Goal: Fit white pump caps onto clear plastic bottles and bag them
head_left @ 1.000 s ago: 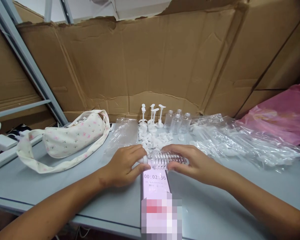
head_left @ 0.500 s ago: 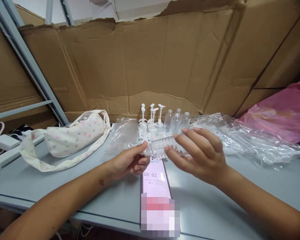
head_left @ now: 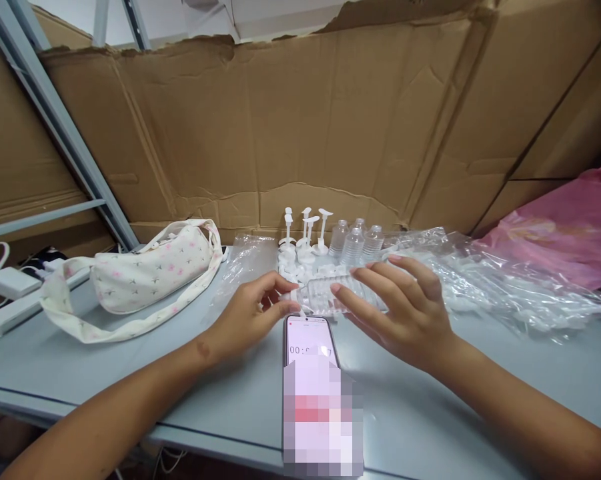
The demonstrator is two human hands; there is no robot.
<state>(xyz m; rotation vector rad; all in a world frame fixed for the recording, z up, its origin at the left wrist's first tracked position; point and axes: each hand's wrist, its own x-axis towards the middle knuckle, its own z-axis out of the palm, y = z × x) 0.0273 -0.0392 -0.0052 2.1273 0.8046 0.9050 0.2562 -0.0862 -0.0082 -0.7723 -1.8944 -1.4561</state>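
A clear ribbed plastic bottle (head_left: pixel 325 293) is held on its side above the tabletop, its neck pointing left. My right hand (head_left: pixel 405 307) grips the body of it between thumb and fingers. At the neck, my left hand (head_left: pixel 260 307) pinches a small white cap (head_left: pixel 294 295) with thumb and fingertips. Behind the bottle, a heap of small white plastic parts (head_left: pixel 293 269) is partly hidden. Several white pump-like pieces with upright stems (head_left: pixel 309 233) stand beyond, beside several clear bottles (head_left: pixel 353 243) standing upright.
A phone (head_left: pixel 311 333) showing a timer lies below my hands, partly pixelated. On the left are a flowered bag (head_left: pixel 153 270), a clear plastic sheet (head_left: pixel 245 267) and power strips (head_left: pixel 13 310). Crumpled clear bags (head_left: pixel 485 280) and a pink bag (head_left: pixel 565 220) fill the right. Cardboard (head_left: pixel 280 120) walls the back.
My left hand has turned and changed its hold at the bottle's neck, its fingers now reaching over the top. The right hand stays on the bottle with only a slight shift.
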